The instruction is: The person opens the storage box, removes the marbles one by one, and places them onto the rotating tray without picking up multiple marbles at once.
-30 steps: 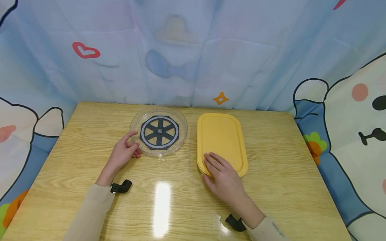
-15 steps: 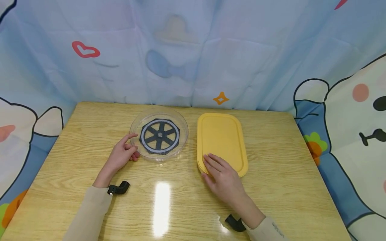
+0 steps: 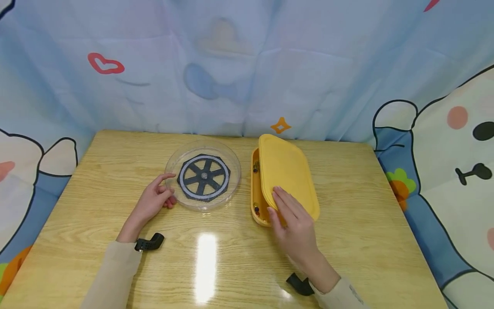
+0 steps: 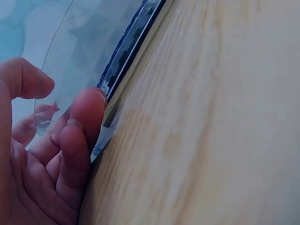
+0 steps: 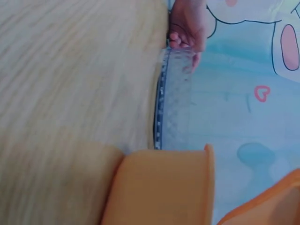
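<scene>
My left hand (image 3: pixel 153 201) grips the near-left rim of a clear round dish (image 3: pixel 233 186), its fingers on both sides of the wall in the left wrist view. A black spoked wheel shape (image 3: pixel 204 167) with a grey ring shows through the dish; whether it lies inside or beneath, I cannot tell. My right hand (image 3: pixel 299 234) holds the near-left corner of a yellow lid (image 3: pixel 287 169), fingers on top and thumb at the edge. The lid tilts up on its left side over a yellow box (image 3: pixel 253 189). Small dark beads (image 3: pixel 256 209) show inside the box.
Both things stand on a wood-grain table (image 3: pixel 347 193). A blue cartoon-printed curtain (image 3: pixel 231 98) hangs behind the table's far edge. Black wrist cameras (image 3: pixel 149 242) sit on both wrists.
My right hand has raised the lid's left side and shifted it rightward, uncovering the box's left part. The dish has slid slightly toward me, with my left hand still at its rim.
</scene>
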The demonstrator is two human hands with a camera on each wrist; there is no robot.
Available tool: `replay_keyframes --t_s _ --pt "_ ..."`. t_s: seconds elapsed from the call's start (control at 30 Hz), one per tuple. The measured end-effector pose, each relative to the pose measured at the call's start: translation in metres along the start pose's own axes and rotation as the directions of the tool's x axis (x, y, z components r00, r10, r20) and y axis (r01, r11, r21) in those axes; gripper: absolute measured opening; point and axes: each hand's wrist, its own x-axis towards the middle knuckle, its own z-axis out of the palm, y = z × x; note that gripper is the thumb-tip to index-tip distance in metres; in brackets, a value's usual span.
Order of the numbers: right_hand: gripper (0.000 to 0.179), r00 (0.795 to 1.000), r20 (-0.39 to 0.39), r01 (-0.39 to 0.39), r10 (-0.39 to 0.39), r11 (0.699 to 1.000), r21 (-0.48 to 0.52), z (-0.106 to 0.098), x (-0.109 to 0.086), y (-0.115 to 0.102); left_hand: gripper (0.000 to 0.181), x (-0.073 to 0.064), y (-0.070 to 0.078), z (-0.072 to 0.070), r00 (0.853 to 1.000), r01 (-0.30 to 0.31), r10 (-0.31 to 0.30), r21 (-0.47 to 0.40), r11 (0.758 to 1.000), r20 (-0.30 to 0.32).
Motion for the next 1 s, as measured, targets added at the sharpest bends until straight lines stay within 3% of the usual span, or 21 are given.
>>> replay_keyframes --t_s 0.1,0.27,0.4,0.5,0.57,0.63,0.73,0.83,0.9,1.0 --pt "0.037 0.994 -0.109 -0.006 0.007 1.0 0.011 -0.005 0.008 -0.001 0.048 -0.001 0.0 0.0 1.0 0.003 -0.003 -0.008 1.0 0.006" --pt "0.032 0.966 -0.257 -0.026 0.034 0.999 0.032 -0.015 0.023 -0.003 0.048 -0.001 -0.001 -0.001 1.0 0.007 -0.007 0.002 1.0 0.01" --pt "0.032 0.934 -0.345 -0.087 0.09 0.996 0.024 -0.023 0.032 -0.003 0.047 -0.001 0.0 -0.002 1.0 0.002 -0.002 0.003 1.0 0.011" --pt "0.025 0.897 -0.402 -0.178 0.183 0.983 0.051 -0.033 0.034 0.001 0.047 -0.001 0.0 -0.001 1.0 0.002 -0.002 -0.003 1.0 0.016" --pt "0.02 0.858 -0.436 -0.253 0.272 0.962 0.103 -0.04 0.034 0.007 0.047 -0.001 0.0 -0.002 1.0 0.002 -0.002 -0.006 1.0 0.015" --pt "0.023 0.803 -0.458 -0.335 0.382 0.924 0.183 -0.048 0.033 0.013 0.047 -0.001 0.0 -0.002 1.0 0.0 0.0 -0.009 1.0 0.015" --pt "0.027 0.685 -0.487 -0.465 0.542 0.84 0.28 -0.063 0.031 0.024 0.047 -0.001 0.0 -0.002 1.0 -0.006 0.006 -0.013 1.0 0.015" --pt "0.026 0.57 -0.518 -0.526 0.638 0.768 0.366 -0.079 0.029 0.036 0.046 -0.001 0.0 -0.002 1.0 -0.012 0.013 -0.02 1.0 0.019" --pt "0.025 0.529 -0.535 -0.535 0.658 0.749 0.391 -0.089 0.027 0.044 0.046 -0.001 0.0 -0.002 1.0 -0.015 0.015 -0.025 1.0 0.024" --pt "0.025 0.484 -0.534 -0.478 0.693 0.721 0.502 -0.101 0.02 0.056 0.046 -0.001 -0.001 -0.002 0.999 -0.016 0.017 -0.026 1.0 0.027"
